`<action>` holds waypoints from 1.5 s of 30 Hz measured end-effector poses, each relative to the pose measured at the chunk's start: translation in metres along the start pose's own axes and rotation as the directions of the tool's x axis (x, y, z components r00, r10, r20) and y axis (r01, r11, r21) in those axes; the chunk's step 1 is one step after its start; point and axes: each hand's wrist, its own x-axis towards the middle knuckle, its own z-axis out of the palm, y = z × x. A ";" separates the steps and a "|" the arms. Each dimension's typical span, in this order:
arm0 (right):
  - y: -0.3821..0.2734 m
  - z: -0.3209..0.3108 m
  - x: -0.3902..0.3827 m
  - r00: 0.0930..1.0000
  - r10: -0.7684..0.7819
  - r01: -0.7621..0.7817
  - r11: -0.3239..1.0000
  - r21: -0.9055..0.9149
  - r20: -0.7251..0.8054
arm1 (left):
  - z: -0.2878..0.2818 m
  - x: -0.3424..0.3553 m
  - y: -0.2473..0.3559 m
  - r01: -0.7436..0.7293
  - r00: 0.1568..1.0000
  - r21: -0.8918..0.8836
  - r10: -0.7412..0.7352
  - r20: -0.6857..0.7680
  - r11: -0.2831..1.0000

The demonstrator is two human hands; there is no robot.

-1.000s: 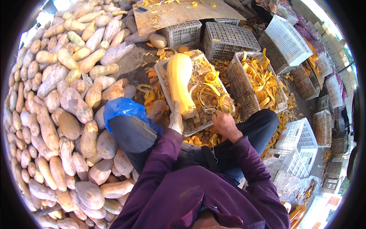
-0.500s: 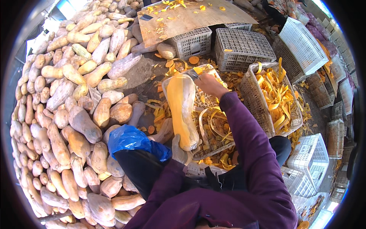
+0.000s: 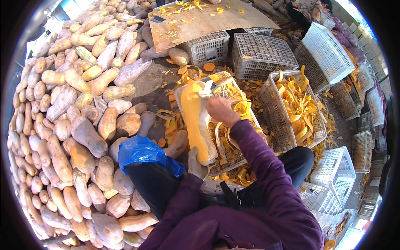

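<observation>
A long butternut squash [image 3: 194, 121] lies tilted lengthwise in front of me, resting over a crate of peelings. Much of its upper face is bare bright orange, while pale skin remains along its right side. My left hand [image 3: 195, 164], in a grey glove, grips its near end from the left. In my bare right hand [image 3: 223, 111] is a peeler [image 3: 207, 89], its head against the right side of the squash's far end. The fingers partly hide its handle. Orange peel strips [image 3: 223, 143] hang in the crate [image 3: 250, 116] below.
A great heap of unpeeled squashes [image 3: 89, 135] fills the left side. To the right stands a crate of peelings [image 3: 271, 121]. Farther off are an upturned crate [image 3: 264, 52] and a wooden board [image 3: 212, 21] with scraps. Blue plastic [image 3: 146, 154] covers my left knee.
My right hand has come nearer to me and slightly left, drawing the peeler down the squash's right side. The left hand keeps its hold. The whole view has shifted slightly.
</observation>
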 end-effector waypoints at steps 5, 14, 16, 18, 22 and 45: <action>-0.078 -0.015 -0.063 0.995 0.020 -0.002 0.985 0.174 -0.102 | 0.007 0.001 0.003 0.016 1.000 -0.093 -0.016 -0.003 0.996; -0.096 -0.085 -0.163 0.880 0.010 -0.152 0.953 0.261 0.475 | -0.013 0.021 0.002 -0.072 0.991 -0.013 0.073 0.111 0.997; -0.089 -0.109 -0.169 0.819 -0.149 -0.053 0.942 0.331 0.555 | -0.018 0.029 0.002 -0.159 0.981 0.029 0.154 0.119 0.987; -0.084 -0.132 -0.161 0.835 -0.103 -0.086 0.946 0.312 0.541 | -0.018 0.019 0.008 0.020 0.974 0.070 -0.036 0.222 0.997; -0.008 -0.091 -0.048 0.992 -0.129 0.128 0.990 0.067 0.014 | 0.005 0.006 0.000 -0.008 0.993 0.079 0.017 -0.118 0.997; -0.058 -0.006 -0.071 0.985 0.169 -0.156 0.965 0.211 -0.046 | 0.005 0.018 -0.015 -0.068 0.997 0.034 0.067 0.026 0.997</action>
